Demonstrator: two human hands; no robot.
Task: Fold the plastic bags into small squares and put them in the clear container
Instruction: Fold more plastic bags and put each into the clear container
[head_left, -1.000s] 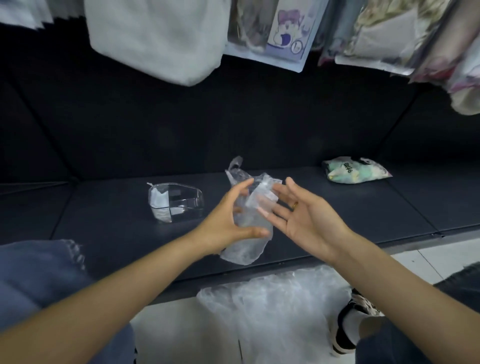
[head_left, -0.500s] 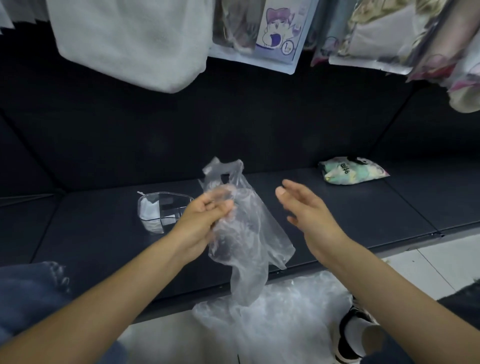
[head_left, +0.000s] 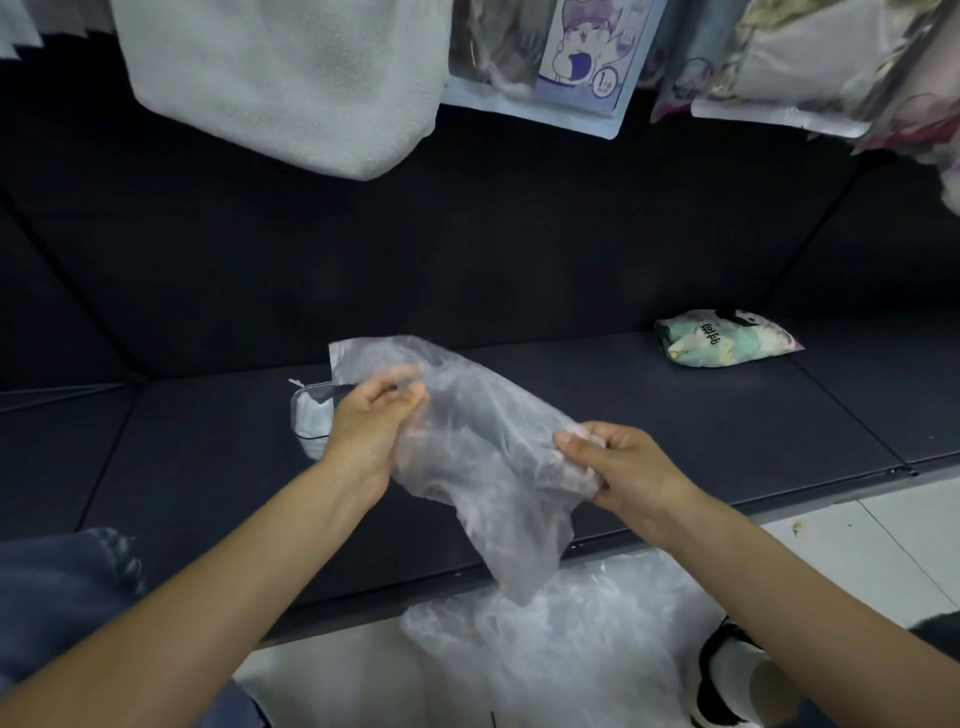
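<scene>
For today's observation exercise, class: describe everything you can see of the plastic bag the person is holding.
The plastic bag is thin, see-through and crinkled, opened out rather than folded. It hangs in the air above the dark shelf, stretched between both hands: the left hand pinches its upper left part, the right hand grips its right edge. Its lower end droops toward the heap of bags on the floor.

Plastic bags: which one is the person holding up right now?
The clear plastic bag stretched between the left hand and right hand. The other bags lie crumpled in a pile on the floor below.
</scene>
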